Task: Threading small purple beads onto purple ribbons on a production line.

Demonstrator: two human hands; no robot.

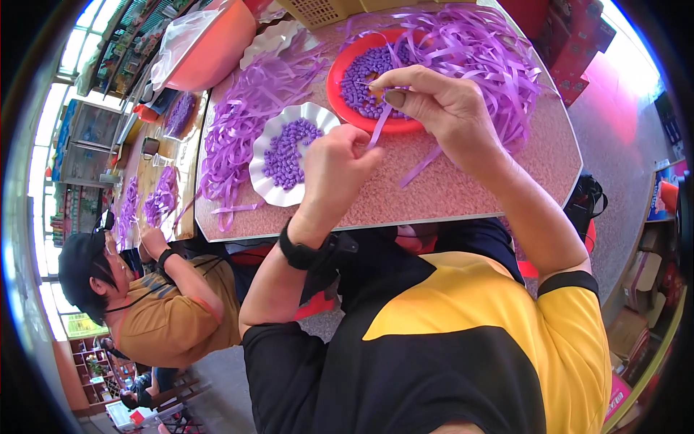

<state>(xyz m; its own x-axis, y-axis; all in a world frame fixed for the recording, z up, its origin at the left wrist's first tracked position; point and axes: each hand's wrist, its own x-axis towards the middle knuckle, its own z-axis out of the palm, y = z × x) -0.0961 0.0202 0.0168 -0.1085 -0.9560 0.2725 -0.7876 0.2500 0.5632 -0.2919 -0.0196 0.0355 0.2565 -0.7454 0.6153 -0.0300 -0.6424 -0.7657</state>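
A purple ribbon (381, 124) stretches between my two hands above the table's pink speckled top. My left hand (336, 170), with a dark band on its wrist, is closed with the fingertips pinching the ribbon's lower end. My right hand (441, 108) pinches the upper part between thumb and forefinger; a fine thin tip shows there, too small to make out. Under the right fingertips stands a red plate (337, 90) of small purple bead-like pieces (359, 72). Beside my left hand is a white fluted plate (264, 184) with more such pieces (285, 155).
Loose purple ribbons are heaped at the right (499, 65) and left (238, 130) of the table. A yellow basket (318, 11) stands at the far edge, an orange-red basin (217, 43) far left. At left a person in a brown shirt (173, 311) handles ribbons at a wooden table.
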